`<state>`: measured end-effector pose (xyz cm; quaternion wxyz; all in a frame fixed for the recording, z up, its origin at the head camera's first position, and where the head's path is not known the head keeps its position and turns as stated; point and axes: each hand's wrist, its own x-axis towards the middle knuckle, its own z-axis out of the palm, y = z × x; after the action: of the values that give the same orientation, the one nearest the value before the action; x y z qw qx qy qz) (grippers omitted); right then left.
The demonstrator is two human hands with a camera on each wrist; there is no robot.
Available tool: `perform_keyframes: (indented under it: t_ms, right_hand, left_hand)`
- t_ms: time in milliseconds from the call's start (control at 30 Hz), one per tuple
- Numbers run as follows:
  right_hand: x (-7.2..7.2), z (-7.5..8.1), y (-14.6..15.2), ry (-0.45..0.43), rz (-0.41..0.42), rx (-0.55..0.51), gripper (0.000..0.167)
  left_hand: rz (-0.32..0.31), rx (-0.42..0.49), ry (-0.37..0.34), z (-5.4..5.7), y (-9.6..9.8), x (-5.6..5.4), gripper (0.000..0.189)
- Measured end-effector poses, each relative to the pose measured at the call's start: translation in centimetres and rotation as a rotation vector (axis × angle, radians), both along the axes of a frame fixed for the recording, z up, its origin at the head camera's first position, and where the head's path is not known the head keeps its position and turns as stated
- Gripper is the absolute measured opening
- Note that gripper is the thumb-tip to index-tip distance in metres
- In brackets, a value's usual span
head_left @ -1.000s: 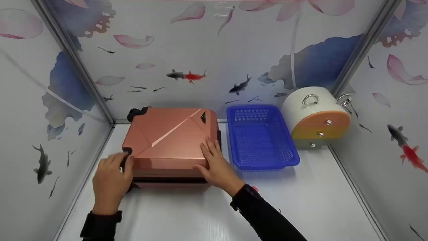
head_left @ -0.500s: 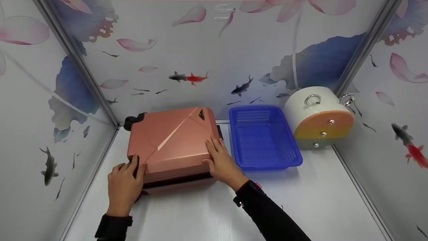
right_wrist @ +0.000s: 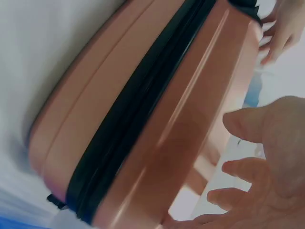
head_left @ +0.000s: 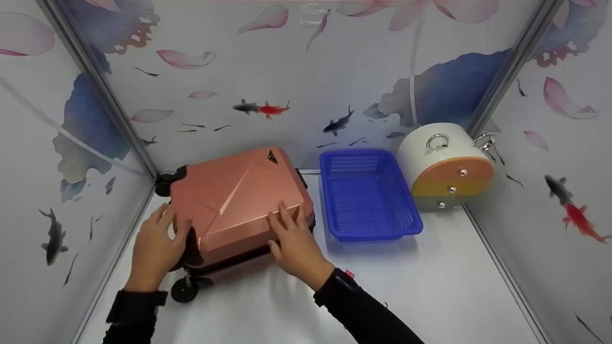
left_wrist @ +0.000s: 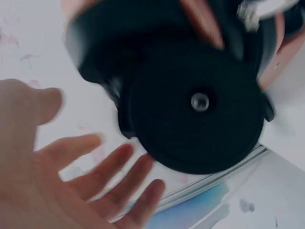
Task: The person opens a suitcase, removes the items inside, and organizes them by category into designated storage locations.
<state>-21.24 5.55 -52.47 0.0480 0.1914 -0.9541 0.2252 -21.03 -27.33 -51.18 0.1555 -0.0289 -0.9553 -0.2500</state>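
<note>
A pink hard-shell suitcase (head_left: 239,196) lies flat on the white table, at an angle to the back wall. At its left end, my left hand (head_left: 155,251) is beside the black corner, thumb and fingers spread. The left wrist view shows the fingertips right at a large black wheel (left_wrist: 190,124), not curled round it. My right hand (head_left: 300,251) rests with extended fingers on the near top edge of the shell, toward its right end. In the right wrist view, the suitcase's black zip seam (right_wrist: 138,114) runs along the side beside the spread right hand (right_wrist: 267,176).
Right of the suitcase stands a blue plastic basket (head_left: 366,193). Beyond it, in the back right corner, is a white rounded chest (head_left: 442,138) with orange, yellow and green drawers. Printed wall panels enclose the table at the back and both sides.
The suitcase has turned counterclockwise in the head view, its left end swinging nearer and a near-left wheel coming into sight. Both hands have shifted with it, the right one slightly leftward.
</note>
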Motion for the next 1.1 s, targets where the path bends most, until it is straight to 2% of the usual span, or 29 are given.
perform_keyframes:
  t_ms: [100,200,367,567,633,733,833,900,933,1000,1100]
  right_hand:
    - [0.6,-0.2,-1.0,0.02,0.052,0.036,0.069]
    - [0.6,-0.5,-0.9,0.021,0.07,0.067,0.071]
    - [-0.8,-0.3,0.5,0.027,0.06,0.092,0.067]
    - [-2.8,0.7,1.7,0.008,0.018,0.078,0.06]
    - [-3.0,0.8,1.8,-0.009,-0.005,0.085,0.061]
    - [-2.2,0.9,1.3,-0.019,-0.008,0.086,0.061]
    - [-0.4,1.4,-0.1,-0.029,0.045,0.068,0.062]
    - [0.9,1.6,-1.4,-0.025,0.107,0.055,0.063]
    - [1.6,1.6,-2.0,-0.031,0.138,0.054,0.064]
    - [2.5,1.5,-3.1,-0.044,0.18,0.064,0.066]
    - [3.2,1.2,-4.3,-0.062,0.188,0.081,0.07]
  left_hand:
    - [-0.046,-0.024,-0.119,-0.5,0.3,-1.5,0.08]
    - [-0.056,-0.058,-0.179,-0.9,1.4,-1.7,0.085]
    - [-0.029,-0.172,-0.099,-0.7,3.3,-0.7,0.084]
    - [0.01,-0.27,0.03,-0.2,6.4,1.3,0.076]
    - [0.0,-0.279,0.085,0.0,7.1,1.9,0.069]
    - [-0.017,-0.249,0.173,0.7,7.0,2.1,0.052]
    - [0.01,-0.166,0.24,1.5,5.1,1.0,0.038]
    - [0.042,-0.118,0.233,1.8,3.4,-0.4,0.033]
    - [0.052,-0.1,0.203,1.8,2.6,-1.1,0.034]
    - [0.039,-0.091,0.1,1.4,1.2,-2.5,0.05]
    - [0.01,-0.108,-0.06,0.3,0.2,-3.7,0.066]
